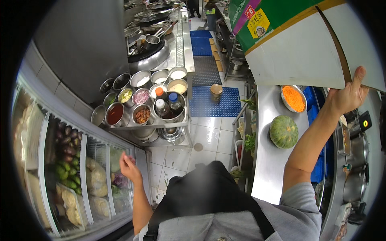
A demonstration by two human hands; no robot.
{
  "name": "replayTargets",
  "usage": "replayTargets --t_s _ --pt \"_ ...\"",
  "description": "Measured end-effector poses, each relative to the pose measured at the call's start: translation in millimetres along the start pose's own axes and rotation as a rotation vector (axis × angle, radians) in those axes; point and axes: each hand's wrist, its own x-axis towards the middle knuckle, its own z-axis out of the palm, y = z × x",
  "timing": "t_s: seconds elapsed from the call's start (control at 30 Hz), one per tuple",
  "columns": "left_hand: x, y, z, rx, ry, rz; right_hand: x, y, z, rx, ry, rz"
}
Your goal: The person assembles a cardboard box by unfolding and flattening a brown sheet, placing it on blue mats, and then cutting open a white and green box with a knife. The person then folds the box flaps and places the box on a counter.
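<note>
My right hand is raised at the upper right, closed round the lower edge of a large green and white cardboard box, thumb up on its pale side. A dark slit runs between the box's pale panels. Below the box, a green pumpkin sits on the steel counter, with a metal bowl of shredded orange vegetable beyond it. At the left, my left hand hangs in the air beside the open-fronted fridge. Its fingers are loosely bent and partly apart, with nothing visible in them.
Fridge shelves hold eggplants, green peppers and bagged produce. A steel trolley carries several pots of ingredients and bottles. Blue mats lie on the tiled floor, a round container on one. Woks stand far left.
</note>
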Motion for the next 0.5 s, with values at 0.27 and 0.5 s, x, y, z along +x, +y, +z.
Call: replayTargets --t_s 0.27,0.5 --pt "71 189 161 -0.424 -0.131 0.290 -15 146 41 -0.077 0.031 -0.007" --pt "57 221 315 -0.383 -0.123 0.328 -18 317 42 -0.066 0.059 0.134"
